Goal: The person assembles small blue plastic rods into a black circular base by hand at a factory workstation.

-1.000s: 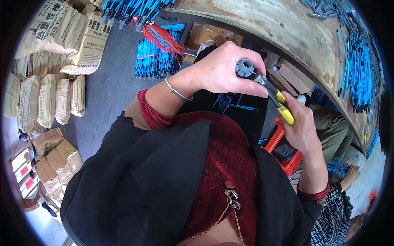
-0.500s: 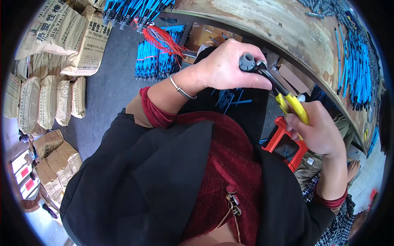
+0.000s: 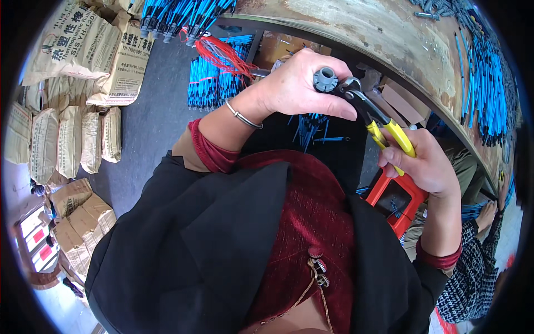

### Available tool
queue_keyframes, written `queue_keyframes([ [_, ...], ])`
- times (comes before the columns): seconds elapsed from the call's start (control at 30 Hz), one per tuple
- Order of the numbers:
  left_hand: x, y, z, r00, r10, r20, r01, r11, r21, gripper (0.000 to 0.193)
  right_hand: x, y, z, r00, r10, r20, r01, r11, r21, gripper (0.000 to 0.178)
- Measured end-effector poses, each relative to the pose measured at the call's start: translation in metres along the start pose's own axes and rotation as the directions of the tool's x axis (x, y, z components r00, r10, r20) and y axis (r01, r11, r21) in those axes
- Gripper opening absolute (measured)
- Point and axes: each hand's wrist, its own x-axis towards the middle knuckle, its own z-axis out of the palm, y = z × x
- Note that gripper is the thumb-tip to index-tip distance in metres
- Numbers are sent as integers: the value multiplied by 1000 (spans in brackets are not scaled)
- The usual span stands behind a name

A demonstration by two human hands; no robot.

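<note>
My left hand point(image 3: 306, 86) is closed around a grey ribbed plastic fitting point(image 3: 325, 79) with a round hole at its end. In my right hand point(image 3: 429, 162) are pliers point(image 3: 398, 136) with yellow handles, held with the handles apart. The metal head of the pliers lies right beside the fitting, near my left thumb. Whether the jaws touch anything cannot be seen, since the fingers hide part of them. On my dark lap below lie loose blue-and-black thin rods point(image 3: 307, 129).
A worn wooden table point(image 3: 356, 16) curves along the far side, with blue rods point(image 3: 485, 92) at its right. A red-rimmed bin point(image 3: 396, 225) stands below my right hand. More bundled rods point(image 3: 208, 83) and red cords point(image 3: 222, 54) are ahead; paper sacks point(image 3: 72, 133) line the left.
Both hands have shifted slightly left, the fitting and pliers with them. More of the pliers' metal head shows now. The grips look the same.
</note>
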Motion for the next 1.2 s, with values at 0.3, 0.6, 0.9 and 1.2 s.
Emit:
queue_keyframes([
  [0.3,-3,-9,-3,992,19,-124,-32,994,-102,48,21,0,18,998,-24,-59,5,953,-301,12],
  [0.6,-23,-28,7,947,55,-316,-183,902,-391,73,47,71,26,835,-462,-298,549,664,508,48],
  [0.9,-16,-21,22,979,-75,-191,10,948,-320,52,47,69,16,288,-859,-422,78,461,-884,59],
  [1.2,-17,-10,22,972,14,-234,-46,990,-130,43,46,51,12,174,-984,22,-134,-46,-990,47],
])
